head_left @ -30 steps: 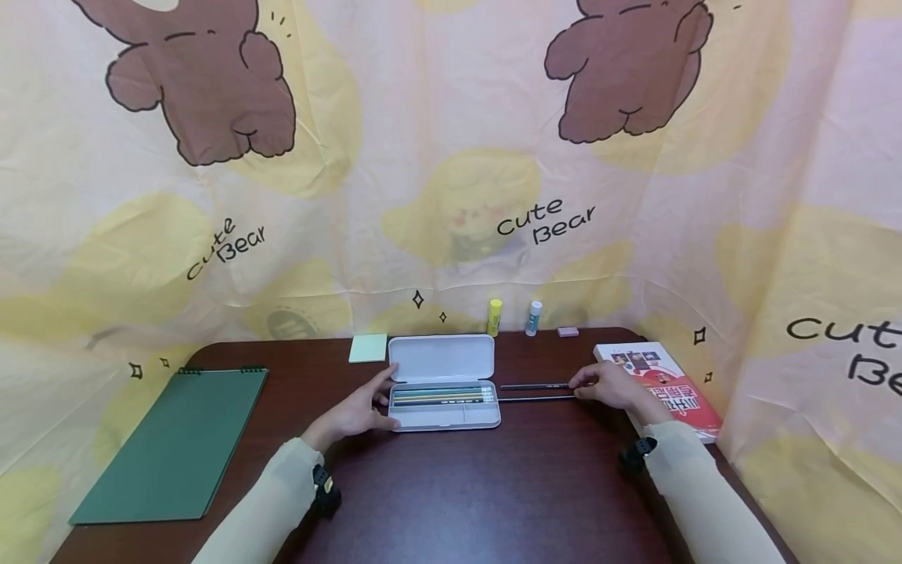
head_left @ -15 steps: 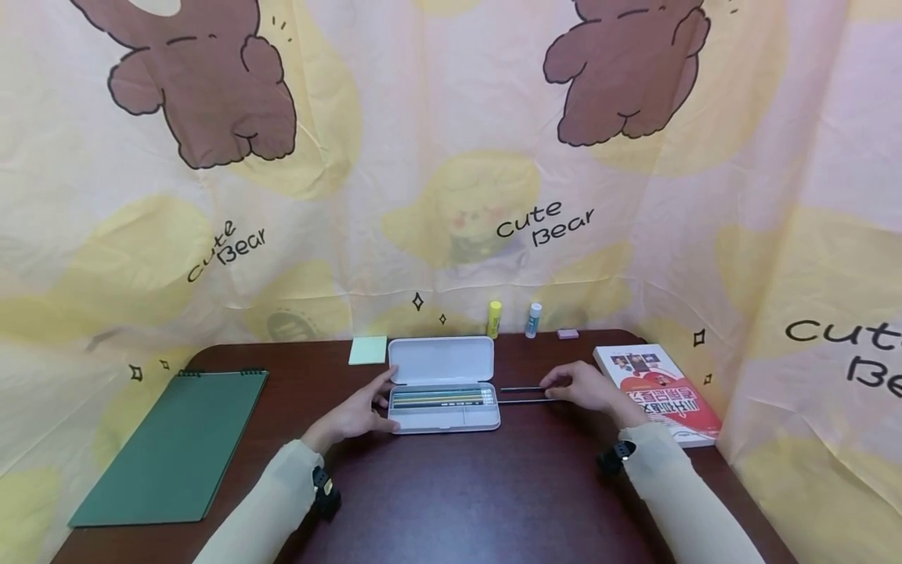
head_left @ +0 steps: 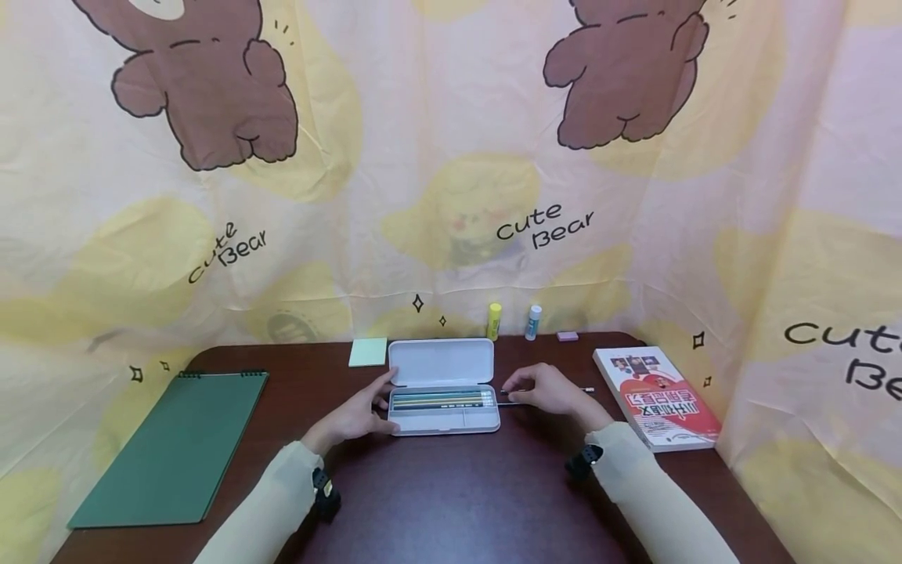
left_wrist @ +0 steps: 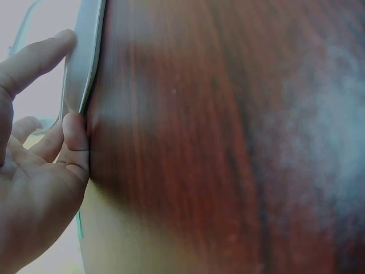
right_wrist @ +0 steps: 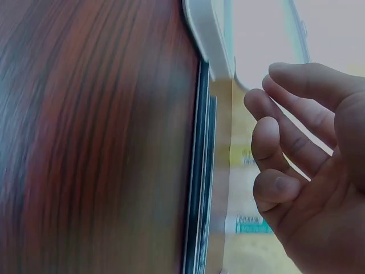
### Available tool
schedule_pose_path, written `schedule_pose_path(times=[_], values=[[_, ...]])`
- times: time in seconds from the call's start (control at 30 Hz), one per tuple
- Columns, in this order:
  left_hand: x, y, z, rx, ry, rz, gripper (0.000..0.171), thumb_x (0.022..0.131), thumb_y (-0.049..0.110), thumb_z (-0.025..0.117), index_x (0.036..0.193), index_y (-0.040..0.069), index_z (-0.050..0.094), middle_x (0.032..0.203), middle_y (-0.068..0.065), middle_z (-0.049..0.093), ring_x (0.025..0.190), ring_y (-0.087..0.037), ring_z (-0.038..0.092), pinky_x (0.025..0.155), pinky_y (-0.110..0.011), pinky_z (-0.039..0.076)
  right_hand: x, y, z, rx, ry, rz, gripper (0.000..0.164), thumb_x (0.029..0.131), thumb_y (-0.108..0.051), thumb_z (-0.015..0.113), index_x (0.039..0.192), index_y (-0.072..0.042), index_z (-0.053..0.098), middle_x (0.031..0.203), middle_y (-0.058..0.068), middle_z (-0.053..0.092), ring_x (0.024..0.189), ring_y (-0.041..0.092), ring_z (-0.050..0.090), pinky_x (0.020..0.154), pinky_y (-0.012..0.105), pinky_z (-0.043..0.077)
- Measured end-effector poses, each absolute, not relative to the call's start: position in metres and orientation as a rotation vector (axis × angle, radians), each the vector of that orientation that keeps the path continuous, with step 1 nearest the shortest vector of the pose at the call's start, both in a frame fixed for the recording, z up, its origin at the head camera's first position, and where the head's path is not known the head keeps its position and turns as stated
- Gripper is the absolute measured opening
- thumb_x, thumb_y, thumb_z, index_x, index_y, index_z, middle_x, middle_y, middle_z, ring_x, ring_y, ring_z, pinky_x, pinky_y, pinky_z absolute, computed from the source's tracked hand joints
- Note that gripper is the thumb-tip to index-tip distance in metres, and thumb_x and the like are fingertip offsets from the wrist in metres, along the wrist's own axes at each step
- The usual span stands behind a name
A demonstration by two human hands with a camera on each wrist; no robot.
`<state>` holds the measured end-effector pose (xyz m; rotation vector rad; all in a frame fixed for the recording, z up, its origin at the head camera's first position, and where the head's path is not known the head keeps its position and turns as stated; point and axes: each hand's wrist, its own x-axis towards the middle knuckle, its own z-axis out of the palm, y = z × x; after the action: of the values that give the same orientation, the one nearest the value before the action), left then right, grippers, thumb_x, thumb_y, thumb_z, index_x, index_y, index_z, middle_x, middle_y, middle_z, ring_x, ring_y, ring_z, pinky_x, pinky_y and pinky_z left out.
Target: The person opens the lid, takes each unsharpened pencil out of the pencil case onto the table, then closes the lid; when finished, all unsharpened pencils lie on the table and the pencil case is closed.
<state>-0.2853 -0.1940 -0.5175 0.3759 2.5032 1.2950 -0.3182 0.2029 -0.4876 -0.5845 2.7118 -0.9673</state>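
Observation:
An opened white pencil case lies on the dark wooden table, its lid tipped back. Several pencils lie side by side in its rear compartment. My left hand holds the case by its left end, thumb at the front corner and fingers toward the hinge; the left wrist view shows the thumb against the case wall. Above two dark pencils, which lie on the table to the right of the case, hovers my right hand. Its fingers are loosely bent with nothing between them in the right wrist view.
A green spiral pad lies at the left, and a red-and-white book at the right. Along the back are pale sticky notes, a yellow stick, a glue stick and a pink eraser. A patterned curtain hangs behind.
My right hand has moved left along the two loose pencils, from their far part to near the case. The pencils stay where they were, and my left hand stays on the case.

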Motion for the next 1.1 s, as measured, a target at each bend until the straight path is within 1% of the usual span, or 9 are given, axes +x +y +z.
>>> schedule_pose_path(times=[0.13,0.2,0.37,0.47,0.6,0.83,1.1], values=[[-0.285,-0.194,-0.517,0.386,2.496,1.301,0.109,0.075,0.019,0.088,0.16,0.03,0.021,0.146,-0.007,0.051,0.113,-0.023,0.047,0.09,-0.035,0.042,-0.317,0.189,-0.487,-0.623,2.707,-0.985,0.016,0.091,-0.021,0.073,0.107,-0.019,0.077,0.103,-0.009,0.074,0.093,0.015,0.061,0.09,0.043,0.052],[-0.285,-0.194,-0.517,0.393,2.489,1.31,0.109,0.075,0.018,0.088,0.16,0.029,0.021,0.147,-0.008,0.051,0.113,-0.023,0.047,0.09,-0.035,0.042,-0.316,0.182,-0.489,-0.642,2.708,-0.983,0.017,0.091,-0.02,0.074,0.107,-0.019,0.077,0.104,-0.009,0.074,0.094,0.014,0.061,0.092,0.042,0.051],[-0.285,-0.194,-0.518,0.4,2.488,1.309,0.109,0.075,0.017,0.088,0.16,0.029,0.021,0.147,-0.009,0.05,0.113,-0.023,0.047,0.09,-0.034,0.042,-0.314,0.168,-0.491,-0.725,2.693,-0.968,0.018,0.091,-0.016,0.073,0.109,-0.015,0.077,0.105,-0.004,0.075,0.093,0.015,0.062,0.089,0.041,0.052],[-0.285,-0.195,-0.518,0.402,2.494,1.303,0.109,0.075,0.017,0.088,0.16,0.028,0.021,0.146,-0.01,0.051,0.112,-0.024,0.048,0.09,-0.035,0.042,-0.315,0.162,-0.493,-0.762,2.682,-0.952,0.019,0.091,-0.016,0.072,0.109,-0.014,0.076,0.105,-0.003,0.075,0.095,0.017,0.063,0.09,0.043,0.052],[-0.285,-0.194,-0.518,0.403,2.494,1.302,0.109,0.075,0.017,0.088,0.16,0.028,0.021,0.146,-0.01,0.051,0.113,-0.024,0.047,0.091,-0.035,0.042,-0.317,0.155,-0.496,-0.787,2.68,-0.902,0.018,0.09,-0.017,0.073,0.108,-0.016,0.077,0.106,-0.004,0.075,0.098,0.018,0.064,0.093,0.045,0.051],[-0.285,-0.193,-0.519,0.372,2.498,1.306,0.107,0.075,0.017,0.087,0.159,0.031,0.022,0.145,-0.005,0.052,0.114,-0.022,0.047,0.092,-0.036,0.042,-0.318,0.15,-0.5,-0.783,2.684,-0.882,0.018,0.09,-0.018,0.073,0.107,-0.018,0.077,0.106,-0.004,0.074,0.097,0.014,0.062,0.095,0.045,0.051],[-0.286,-0.193,-0.52,0.37,2.504,1.308,0.107,0.075,0.016,0.087,0.159,0.031,0.022,0.144,-0.006,0.052,0.115,-0.023,0.047,0.095,-0.038,0.04,-0.317,0.146,-0.499,-0.713,2.667,-0.877,0.018,0.089,-0.018,0.075,0.106,-0.019,0.077,0.109,-0.004,0.074,0.099,0.017,0.061,0.099,0.049,0.048]])
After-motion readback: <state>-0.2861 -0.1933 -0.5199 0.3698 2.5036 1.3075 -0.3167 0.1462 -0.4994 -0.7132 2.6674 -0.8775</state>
